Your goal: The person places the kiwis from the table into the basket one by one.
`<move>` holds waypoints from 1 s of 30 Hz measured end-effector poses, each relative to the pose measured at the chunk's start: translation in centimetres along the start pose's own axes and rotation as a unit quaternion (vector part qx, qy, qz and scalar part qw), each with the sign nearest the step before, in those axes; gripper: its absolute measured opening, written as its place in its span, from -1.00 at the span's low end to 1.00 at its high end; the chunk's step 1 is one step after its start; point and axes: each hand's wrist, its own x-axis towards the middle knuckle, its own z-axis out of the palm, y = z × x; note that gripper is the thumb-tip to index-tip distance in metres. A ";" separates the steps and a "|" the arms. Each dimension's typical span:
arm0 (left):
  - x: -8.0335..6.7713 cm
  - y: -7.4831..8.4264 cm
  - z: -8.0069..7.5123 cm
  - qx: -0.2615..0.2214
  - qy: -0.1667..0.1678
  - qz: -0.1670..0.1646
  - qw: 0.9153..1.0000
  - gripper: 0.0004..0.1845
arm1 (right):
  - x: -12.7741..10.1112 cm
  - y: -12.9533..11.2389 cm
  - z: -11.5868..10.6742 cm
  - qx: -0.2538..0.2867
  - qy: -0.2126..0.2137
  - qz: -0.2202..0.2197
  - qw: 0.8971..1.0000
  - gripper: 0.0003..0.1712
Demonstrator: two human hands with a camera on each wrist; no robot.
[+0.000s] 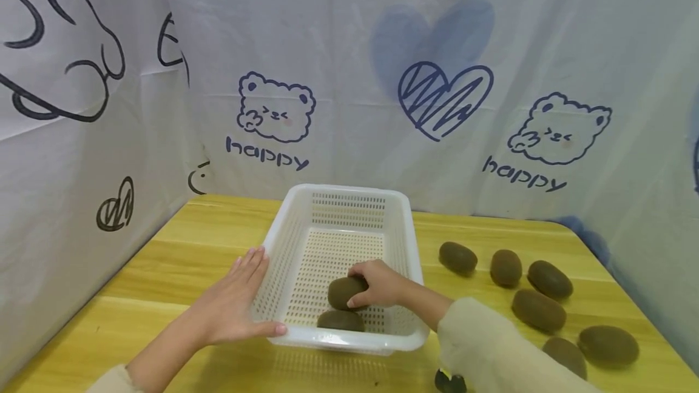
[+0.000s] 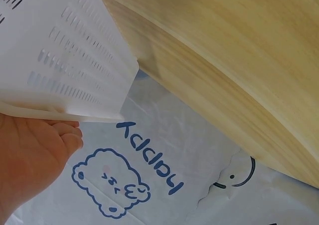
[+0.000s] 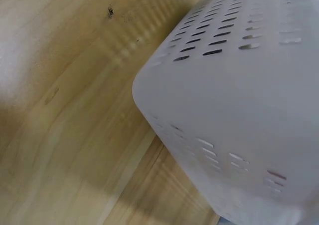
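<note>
Holding a brown fruit (image 1: pixel 342 293) between curled fingers and thumb, the right grip (image 1: pixel 382 284) works low inside a white perforated basket (image 1: pixel 349 339) on a wood-grain worktop (image 1: pixel 164 272). A second fruit (image 1: pixel 340 320) lies in the basket, just to the near left of that grip. Spread wide, the left grip (image 1: pixel 235 302) rests at the basket's near left corner, apparently steadying it. Six loose fruits (image 1: pixel 539 310) lie on the worktop to the right of the right grip. The step in hand looks like loading, one fruit at a time; whether this one touches the bottom cannot be told. The next move seems to call for loosening the fingers gently, without rolling it into its neighbour.
</note>
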 end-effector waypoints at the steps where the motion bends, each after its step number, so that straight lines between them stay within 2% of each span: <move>1: 0.0 0.0 0.0 0.000 0.001 0.000 1.000 0.26 | 0.0 0.0 0.1 -0.002 -0.006 0.008 1.000 -0.54; 11: 0.0 0.1 0.0 -0.007 0.001 0.002 1.000 0.25 | -0.3 -0.1 0.6 -0.023 -0.036 0.055 0.998 -0.64; 17: 0.0 0.1 0.1 -0.007 0.003 0.005 1.000 0.25 | -0.3 -0.5 0.8 -0.037 -0.040 0.072 0.996 -0.57; 22: 0.0 0.0 0.1 -0.003 0.005 0.008 1.000 0.24 | -0.3 -0.9 0.4 -0.036 -0.059 0.085 0.994 -0.52; 26: 0.0 0.0 0.0 -0.005 0.002 0.007 1.000 0.24 | -0.4 -0.7 -0.4 -0.033 -0.058 0.052 0.996 -0.51; 30: 0.1 0.1 -0.1 -0.010 -0.002 0.003 1.000 0.24 | -0.6 -0.2 -1.2 -0.022 -0.010 -0.005 1.000 -0.53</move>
